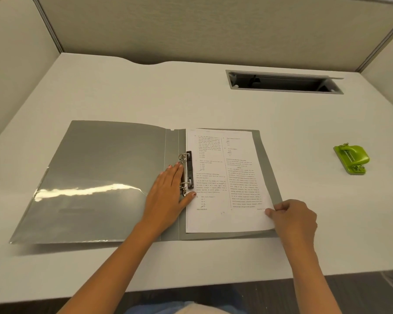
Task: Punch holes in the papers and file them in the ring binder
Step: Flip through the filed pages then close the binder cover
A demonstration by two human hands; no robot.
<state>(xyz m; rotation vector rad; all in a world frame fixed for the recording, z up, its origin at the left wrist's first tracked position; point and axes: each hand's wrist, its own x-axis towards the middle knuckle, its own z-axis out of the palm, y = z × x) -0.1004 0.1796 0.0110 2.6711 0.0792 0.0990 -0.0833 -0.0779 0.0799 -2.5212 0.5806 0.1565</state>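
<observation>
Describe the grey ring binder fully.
The grey ring binder lies open on the white desk, its glossy plastic cover catching glare. A two-ring metal mechanism with a black lever sits by the spine. Printed paper lies on its right half. The left hand rests flat beside the rings; the right hand pinches the paper's lower right corner.

White desk [191,98]: open grey binder [100,177], green hole punch [351,159].
</observation>
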